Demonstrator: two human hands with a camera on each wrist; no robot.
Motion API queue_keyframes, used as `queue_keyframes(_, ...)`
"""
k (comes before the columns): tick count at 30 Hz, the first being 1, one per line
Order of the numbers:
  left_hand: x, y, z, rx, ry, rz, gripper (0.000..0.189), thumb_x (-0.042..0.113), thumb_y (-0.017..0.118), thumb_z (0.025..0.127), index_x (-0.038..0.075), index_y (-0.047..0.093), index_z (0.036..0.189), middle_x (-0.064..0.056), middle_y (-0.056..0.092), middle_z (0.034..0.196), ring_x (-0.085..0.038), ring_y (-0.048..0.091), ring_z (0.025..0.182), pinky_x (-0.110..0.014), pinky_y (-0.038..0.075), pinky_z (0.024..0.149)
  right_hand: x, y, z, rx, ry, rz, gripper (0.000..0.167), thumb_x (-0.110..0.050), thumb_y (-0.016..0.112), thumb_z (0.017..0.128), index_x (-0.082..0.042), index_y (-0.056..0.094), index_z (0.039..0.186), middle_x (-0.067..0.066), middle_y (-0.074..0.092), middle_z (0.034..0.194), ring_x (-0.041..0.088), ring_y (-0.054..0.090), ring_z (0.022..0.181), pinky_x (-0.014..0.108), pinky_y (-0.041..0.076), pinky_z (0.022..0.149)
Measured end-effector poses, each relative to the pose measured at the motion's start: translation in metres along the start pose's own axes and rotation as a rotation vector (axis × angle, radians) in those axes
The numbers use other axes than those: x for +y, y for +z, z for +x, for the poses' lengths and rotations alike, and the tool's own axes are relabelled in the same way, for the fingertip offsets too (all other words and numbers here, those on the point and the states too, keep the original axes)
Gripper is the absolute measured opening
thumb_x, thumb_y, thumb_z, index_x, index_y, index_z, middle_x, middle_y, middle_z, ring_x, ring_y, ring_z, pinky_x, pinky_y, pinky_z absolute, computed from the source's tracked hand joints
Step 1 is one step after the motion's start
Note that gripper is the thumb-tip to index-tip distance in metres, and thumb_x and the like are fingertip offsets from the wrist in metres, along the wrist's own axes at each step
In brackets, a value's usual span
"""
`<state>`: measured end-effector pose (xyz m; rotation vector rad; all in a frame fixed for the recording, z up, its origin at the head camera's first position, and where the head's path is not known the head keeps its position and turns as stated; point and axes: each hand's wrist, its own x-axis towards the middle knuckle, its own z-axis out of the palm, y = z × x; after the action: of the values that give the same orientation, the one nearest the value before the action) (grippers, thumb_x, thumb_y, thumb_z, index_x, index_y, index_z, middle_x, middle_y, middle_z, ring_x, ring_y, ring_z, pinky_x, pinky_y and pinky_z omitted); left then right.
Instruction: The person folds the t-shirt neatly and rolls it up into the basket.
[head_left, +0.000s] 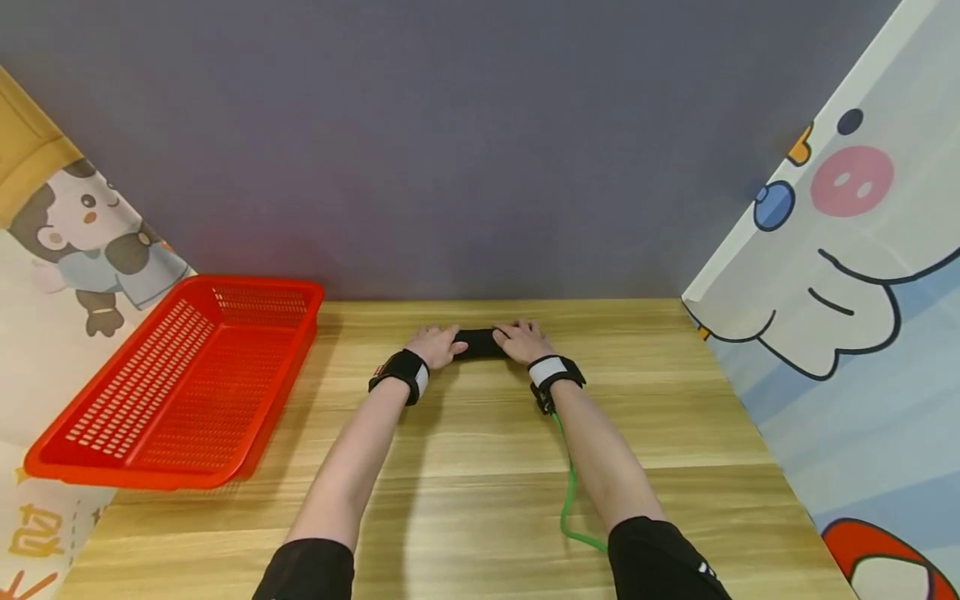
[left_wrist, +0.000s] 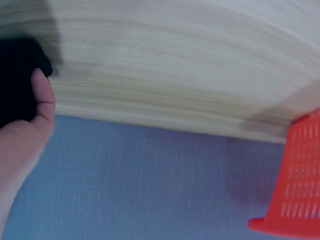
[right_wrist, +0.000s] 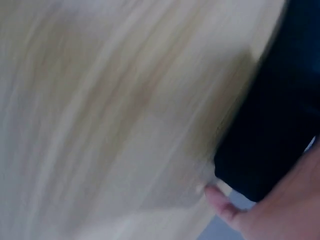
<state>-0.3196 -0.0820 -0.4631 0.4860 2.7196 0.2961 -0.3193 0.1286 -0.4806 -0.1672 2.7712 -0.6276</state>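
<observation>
A black folded piece that looks like cloth [head_left: 480,343] lies lengthwise between the two hands, near the back of the wooden table; its exact kind cannot be told. At its left end, my left hand [head_left: 437,345] holds it, and one curled digit lies along the black edge in the left wrist view. My right hand [head_left: 523,340] holds the other end, its thumb on the dark surface and its fingers spread toward the wall. The right wrist view is blurred; there a fingertip [right_wrist: 217,197] sticks out past the black piece's end. Both hands partly cover the ends.
To the left stands a red plastic basket [head_left: 262,417] with slotted sides. A grey wall [head_left: 480,150] rises behind the table [head_left: 480,500], and cartoon-printed sheets [head_left: 847,275] flank both sides. A green cord [head_left: 570,500] runs from the right wristband along the table.
</observation>
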Motion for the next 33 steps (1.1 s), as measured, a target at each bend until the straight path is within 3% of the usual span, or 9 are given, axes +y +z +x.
queue_keyframes(6, 0.0, -0.002, -0.003, 0.01, 0.036, 0.005, 0.065, 0.051, 0.052, 0.101, 0.021, 0.037, 0.157, -0.017, 0.049, 0.153, -0.04, 0.048, 0.139, -0.059, 0.036, 0.115, 0.001, 0.001, -0.008, 0.075, 0.146, 0.217, 0.064, -0.052, 0.044, 0.103, -0.021, 0.035, 0.157, 0.027, 0.012, 0.163, 0.054, 0.007, 0.149, 0.066, 0.016, 0.118)
queue_keyframes(11, 0.001, 0.0, -0.01, -0.048, 0.055, -0.083, 0.069, 0.053, 0.05, 0.102, 0.019, 0.03, 0.159, -0.015, 0.042, 0.159, -0.039, 0.045, 0.142, -0.056, 0.037, 0.115, 0.0, -0.001, -0.017, 0.096, 0.239, 0.397, 0.088, -0.054, 0.055, 0.097, -0.013, 0.014, 0.163, 0.035, 0.002, 0.163, 0.056, -0.001, 0.151, 0.067, 0.011, 0.121)
queue_keyframes(13, 0.002, 0.002, -0.013, -0.057, 0.062, -0.121, 0.071, 0.053, 0.049, 0.102, 0.017, 0.028, 0.16, -0.015, 0.039, 0.161, -0.039, 0.044, 0.143, -0.054, 0.037, 0.117, -0.001, -0.002, -0.02, 0.108, 0.258, 0.456, 0.094, -0.053, 0.057, 0.096, -0.011, 0.005, 0.163, 0.034, 0.004, 0.164, 0.054, 0.008, 0.152, 0.064, 0.019, 0.122)
queue_keyframes(14, 0.003, 0.003, -0.015, -0.054, 0.069, -0.14, 0.071, 0.053, 0.048, 0.103, 0.016, 0.028, 0.16, -0.016, 0.039, 0.16, -0.039, 0.045, 0.143, -0.053, 0.038, 0.116, -0.002, -0.002, -0.021, 0.119, 0.262, 0.499, 0.096, -0.051, 0.058, 0.096, -0.009, 0.003, 0.163, 0.034, 0.007, 0.164, 0.053, 0.022, 0.149, 0.061, 0.027, 0.12)
queue_keyframes(17, 0.007, 0.009, -0.02, -0.029, 0.1, -0.199, 0.069, 0.052, 0.05, 0.102, 0.013, 0.033, 0.157, -0.019, 0.049, 0.152, -0.039, 0.056, 0.132, -0.05, 0.045, 0.109, -0.004, -0.001, -0.021, 0.129, 0.271, 0.702, 0.095, -0.041, 0.061, 0.098, -0.011, -0.002, 0.163, 0.03, 0.022, 0.163, 0.041, 0.063, 0.116, 0.05, 0.052, 0.102)
queue_keyframes(20, 0.012, 0.015, -0.025, -0.007, 0.136, -0.249, 0.064, 0.049, 0.051, 0.103, 0.01, 0.038, 0.152, -0.022, 0.057, 0.142, -0.037, 0.063, 0.119, -0.048, 0.05, 0.101, -0.007, 0.0, -0.019, 0.116, 0.282, 0.945, 0.093, -0.029, 0.063, 0.099, -0.016, -0.004, 0.163, 0.028, 0.03, 0.16, 0.031, 0.066, 0.073, 0.042, 0.061, 0.082)
queue_keyframes(25, 0.018, 0.02, -0.034, 0.019, 0.178, -0.277, 0.064, 0.043, 0.05, 0.105, 0.003, 0.035, 0.152, -0.026, 0.058, 0.138, -0.036, 0.063, 0.119, -0.047, 0.049, 0.102, -0.013, 0.0, -0.017, 0.081, 0.329, 1.23, 0.093, -0.016, 0.063, 0.098, -0.022, -0.003, 0.162, 0.03, 0.035, 0.153, 0.034, 0.064, 0.094, 0.05, 0.056, 0.095)
queue_keyframes(29, 0.018, 0.023, -0.039, 0.041, 0.2, -0.277, 0.067, 0.041, 0.049, 0.105, -0.001, 0.03, 0.154, -0.028, 0.055, 0.141, -0.037, 0.062, 0.122, -0.048, 0.048, 0.105, -0.019, 0.0, -0.017, 0.089, 0.393, 1.361, 0.094, -0.015, 0.066, 0.096, -0.026, 0.0, 0.162, 0.029, 0.042, 0.148, 0.045, 0.059, 0.117, 0.057, 0.049, 0.104)
queue_keyframes(33, 0.016, 0.028, -0.039, 0.052, 0.236, -0.29, 0.065, 0.04, 0.049, 0.105, 0.0, 0.032, 0.154, -0.028, 0.057, 0.139, -0.035, 0.065, 0.116, -0.047, 0.049, 0.102, -0.023, 0.002, -0.014, 0.101, 0.419, 1.478, 0.095, -0.013, 0.068, 0.094, -0.026, 0.002, 0.162, 0.028, 0.036, 0.152, 0.048, 0.05, 0.132, 0.063, 0.037, 0.112)
